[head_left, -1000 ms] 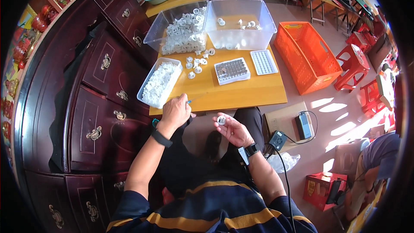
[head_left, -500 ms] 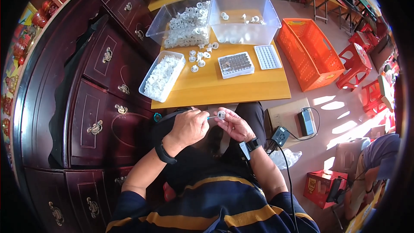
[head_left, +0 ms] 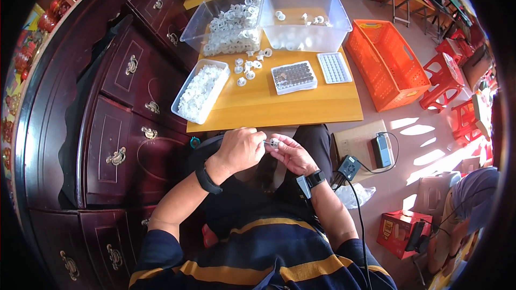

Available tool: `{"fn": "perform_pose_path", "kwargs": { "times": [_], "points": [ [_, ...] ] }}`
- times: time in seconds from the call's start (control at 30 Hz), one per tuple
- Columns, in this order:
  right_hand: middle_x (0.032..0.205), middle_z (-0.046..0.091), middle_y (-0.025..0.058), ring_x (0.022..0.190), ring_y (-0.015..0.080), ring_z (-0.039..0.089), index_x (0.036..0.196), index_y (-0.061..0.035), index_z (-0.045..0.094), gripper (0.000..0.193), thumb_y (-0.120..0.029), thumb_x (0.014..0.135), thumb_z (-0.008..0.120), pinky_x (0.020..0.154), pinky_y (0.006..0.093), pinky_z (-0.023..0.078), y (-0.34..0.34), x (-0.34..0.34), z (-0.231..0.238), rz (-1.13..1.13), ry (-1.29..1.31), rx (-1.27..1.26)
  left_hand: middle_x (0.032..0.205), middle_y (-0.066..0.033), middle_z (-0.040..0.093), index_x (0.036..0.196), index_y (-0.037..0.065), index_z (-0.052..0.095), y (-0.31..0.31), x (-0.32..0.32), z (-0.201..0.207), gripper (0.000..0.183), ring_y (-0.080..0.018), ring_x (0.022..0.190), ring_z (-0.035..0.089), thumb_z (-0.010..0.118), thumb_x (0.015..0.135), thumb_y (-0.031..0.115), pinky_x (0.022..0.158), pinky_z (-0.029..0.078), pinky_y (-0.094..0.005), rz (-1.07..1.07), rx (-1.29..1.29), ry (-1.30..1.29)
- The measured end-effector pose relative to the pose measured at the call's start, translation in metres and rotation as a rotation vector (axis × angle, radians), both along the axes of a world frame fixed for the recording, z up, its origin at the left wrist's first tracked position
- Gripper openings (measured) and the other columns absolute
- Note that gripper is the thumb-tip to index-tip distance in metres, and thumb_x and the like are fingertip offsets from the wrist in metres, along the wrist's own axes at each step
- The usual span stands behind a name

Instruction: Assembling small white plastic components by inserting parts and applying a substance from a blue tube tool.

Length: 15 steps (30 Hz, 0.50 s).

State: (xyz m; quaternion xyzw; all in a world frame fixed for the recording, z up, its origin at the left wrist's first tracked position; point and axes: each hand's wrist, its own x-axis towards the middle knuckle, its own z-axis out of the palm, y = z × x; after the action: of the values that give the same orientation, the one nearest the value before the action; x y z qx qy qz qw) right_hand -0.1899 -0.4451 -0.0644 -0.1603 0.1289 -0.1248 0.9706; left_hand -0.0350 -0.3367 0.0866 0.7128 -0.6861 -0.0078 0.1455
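Over my lap, just in front of the table edge, my two hands work close together. Closed in a grip, my left hand [head_left: 242, 149] holds a thin tool [head_left: 267, 142] with a slender shaft; its handle is hidden in the fist. The shaft points at a small round white-and-grey part [head_left: 274, 143], which my right hand [head_left: 294, 157] pinches between thumb and fingers. Whether the tip goes into the part is too small to tell. Several similar loose white parts [head_left: 242, 81] lie on the yellow table [head_left: 258, 108] ahead.
A shallow tray [head_left: 210, 92] of small white pieces stands at the table's left. Behind are two clear bins [head_left: 306, 40], one heaped with parts. A tray of grey pieces [head_left: 294, 78] and a white gridded tray [head_left: 334, 68] lie right. An orange crate [head_left: 384, 70] stands beyond; dark drawers [head_left: 121, 129] flank me.
My left hand has risen and shifted slightly right, with the tool's shaft now tilted differently toward the part. The right hand keeps its pinch. The whole view has shifted a little.
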Motion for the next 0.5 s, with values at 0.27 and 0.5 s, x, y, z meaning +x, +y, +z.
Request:
{"fn": "perform_pose_path", "kwargs": {
  "times": [0.27, 0.5],
  "points": [
    [0.118, 0.065, 0.0138, 0.106, 0.0243, 0.066, 0.131, -0.0023, 0.054, 0.032, -0.014, 0.101, 0.051, 0.091, 0.0304, 0.055, 0.002, 0.0, 0.003, 0.083, 0.029, -0.107, 0.075, -0.0126, 0.069, 0.079, 0.008, 0.072, -0.031, 0.028, 0.003, 0.013, -0.0313, 0.072, 0.067, 0.064, 0.078, 0.018, 0.066, 0.053, -0.0406, -0.022, 0.178, 0.188],
    [0.115, 0.065, 0.0197, 0.1, 0.0247, 0.068, 0.13, -0.001, 0.052, 0.031, -0.014, 0.102, 0.048, 0.085, 0.0294, 0.058, 0.002, 0.001, -0.001, 0.11, -0.002, -0.095, 0.07, -0.0108, 0.067, 0.082, 0.005, 0.071, -0.039, 0.05, -0.005, 0.015, -0.0238, 0.066, 0.066, 0.064, 0.08, 0.018, 0.065, 0.05, -0.0337, -0.072, 0.328, 0.388]
  ]
}}
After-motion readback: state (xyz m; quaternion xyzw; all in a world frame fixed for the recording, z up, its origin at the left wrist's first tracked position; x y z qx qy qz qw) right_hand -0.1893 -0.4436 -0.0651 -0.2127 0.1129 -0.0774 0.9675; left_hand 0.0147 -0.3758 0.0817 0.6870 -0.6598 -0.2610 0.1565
